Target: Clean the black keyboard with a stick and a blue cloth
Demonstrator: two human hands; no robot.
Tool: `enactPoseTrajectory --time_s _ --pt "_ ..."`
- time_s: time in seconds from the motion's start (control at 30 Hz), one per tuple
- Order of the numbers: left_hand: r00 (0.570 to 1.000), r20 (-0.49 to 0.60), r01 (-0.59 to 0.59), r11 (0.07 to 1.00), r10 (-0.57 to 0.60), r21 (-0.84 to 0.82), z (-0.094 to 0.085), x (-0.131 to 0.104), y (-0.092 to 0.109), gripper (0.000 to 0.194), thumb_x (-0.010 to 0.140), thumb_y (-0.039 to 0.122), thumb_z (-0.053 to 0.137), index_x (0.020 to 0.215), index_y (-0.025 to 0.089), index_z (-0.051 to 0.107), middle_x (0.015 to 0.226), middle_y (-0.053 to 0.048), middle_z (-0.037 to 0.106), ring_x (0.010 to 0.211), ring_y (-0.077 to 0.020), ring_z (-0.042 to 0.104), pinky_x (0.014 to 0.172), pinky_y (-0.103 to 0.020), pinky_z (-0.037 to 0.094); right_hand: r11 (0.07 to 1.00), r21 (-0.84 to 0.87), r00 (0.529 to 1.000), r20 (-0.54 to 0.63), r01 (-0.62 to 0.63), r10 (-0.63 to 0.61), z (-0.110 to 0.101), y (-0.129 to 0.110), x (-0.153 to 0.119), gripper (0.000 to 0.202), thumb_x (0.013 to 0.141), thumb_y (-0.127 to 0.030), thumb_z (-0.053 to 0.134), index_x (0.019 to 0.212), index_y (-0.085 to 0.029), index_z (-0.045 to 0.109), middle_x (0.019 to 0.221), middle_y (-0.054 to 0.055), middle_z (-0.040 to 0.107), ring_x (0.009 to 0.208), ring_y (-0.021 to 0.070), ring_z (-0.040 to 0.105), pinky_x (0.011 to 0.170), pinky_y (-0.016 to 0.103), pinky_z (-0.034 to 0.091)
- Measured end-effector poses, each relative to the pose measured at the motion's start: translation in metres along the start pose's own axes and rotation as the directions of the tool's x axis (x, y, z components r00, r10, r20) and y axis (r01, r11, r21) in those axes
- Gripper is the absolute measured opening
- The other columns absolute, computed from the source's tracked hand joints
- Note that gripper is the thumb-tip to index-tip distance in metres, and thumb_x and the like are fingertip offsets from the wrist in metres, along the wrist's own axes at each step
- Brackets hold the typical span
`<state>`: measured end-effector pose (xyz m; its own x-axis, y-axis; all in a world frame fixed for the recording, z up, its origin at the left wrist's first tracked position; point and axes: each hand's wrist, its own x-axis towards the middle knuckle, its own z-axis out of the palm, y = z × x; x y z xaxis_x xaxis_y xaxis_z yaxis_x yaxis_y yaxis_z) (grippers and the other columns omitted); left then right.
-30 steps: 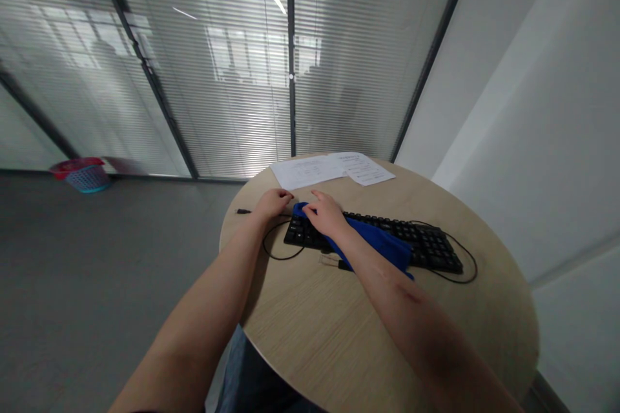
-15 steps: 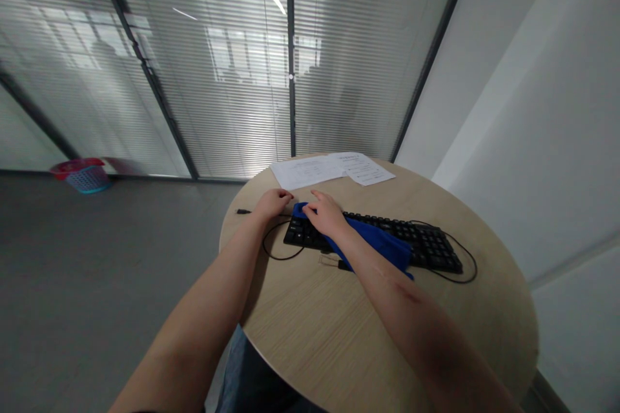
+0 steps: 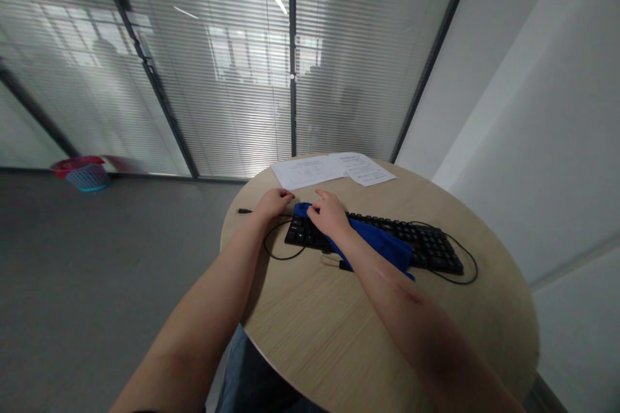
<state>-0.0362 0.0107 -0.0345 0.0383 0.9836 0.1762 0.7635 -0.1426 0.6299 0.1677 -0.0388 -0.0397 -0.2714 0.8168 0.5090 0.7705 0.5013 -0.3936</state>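
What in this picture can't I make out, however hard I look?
All in the head view:
Keyboard: some keys covered by the cloth and right hand.
Papers: print too small to read.
Wire item: black end partly hidden by the right forearm.
Left hand: fingertips too small to tell whether they hold anything.
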Motion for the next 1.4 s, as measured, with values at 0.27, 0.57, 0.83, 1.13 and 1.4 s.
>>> enactPoseTrajectory --time_s 0.27,0.57,0.83,1.13,1.4 --pt "1.000 0.003 0.010 1.000 -0.010 0.008 0.0008 0.0009 -0.0009 0.035 0.079 0.032 0.055 0.097 0.016 0.080 0.097 -0.009 0.079 0.090 -0.0242 0.070 0.080 -0.030 0.051 0.999 -0.034 0.999 -0.011 -0.040 0.039 -0.0015 -0.0015 -0.0007 0.023 0.084 -0.026 0.061 0.069 -0.018 0.077 0.139 0.012 0.061 0.127 0.0287 0.054 0.113 0.039 0.038" --pt "1.000 -0.006 -0.005 1.000 0.005 0.001 0.0004 0.0011 -0.0007 0.031 0.079 0.032 0.058 0.095 0.016 0.080 0.098 -0.011 0.079 0.088 -0.0241 0.071 0.081 -0.029 0.051 1.000 -0.020 0.999 0.031 0.018 -0.017 -0.0060 -0.0042 -0.0011 0.022 0.086 -0.025 0.060 0.075 -0.019 0.079 0.144 0.010 0.057 0.130 0.0289 0.050 0.114 0.040 0.037" --pt "1.000 0.005 0.023 0.999 -0.023 0.026 0.0013 0.0018 -0.0001 0.034 0.081 0.031 0.055 0.099 0.015 0.080 0.095 -0.009 0.079 0.090 -0.0244 0.070 0.078 -0.030 0.051 0.998 -0.062 1.000 0.015 -0.003 0.004 -0.0036 -0.0016 -0.0004 0.023 0.086 -0.027 0.060 0.077 -0.019 0.079 0.142 0.010 0.059 0.128 0.0303 0.052 0.112 0.043 0.041" --pt "1.000 0.021 0.020 0.999 -0.021 0.030 0.0006 0.0009 -0.0012 0.037 0.083 0.031 0.053 0.103 0.013 0.079 0.095 -0.010 0.079 0.081 -0.0225 0.070 0.074 -0.029 0.050 0.997 -0.074 1.000 -0.012 -0.030 0.029 -0.0044 -0.0037 -0.0031 0.023 0.087 -0.027 0.059 0.078 -0.020 0.079 0.142 0.008 0.059 0.126 0.0292 0.053 0.111 0.043 0.041" --pt "1.000 0.007 0.011 1.000 -0.012 0.028 0.0016 0.0024 -0.0019 0.034 0.081 0.029 0.055 0.100 0.015 0.080 0.091 -0.009 0.078 0.080 -0.0226 0.069 0.075 -0.029 0.050 0.997 -0.073 0.999 -0.009 -0.032 0.031 -0.0059 -0.0050 -0.0039 0.023 0.086 -0.027 0.059 0.076 -0.020 0.079 0.140 0.009 0.061 0.123 0.0294 0.055 0.109 0.042 0.042"
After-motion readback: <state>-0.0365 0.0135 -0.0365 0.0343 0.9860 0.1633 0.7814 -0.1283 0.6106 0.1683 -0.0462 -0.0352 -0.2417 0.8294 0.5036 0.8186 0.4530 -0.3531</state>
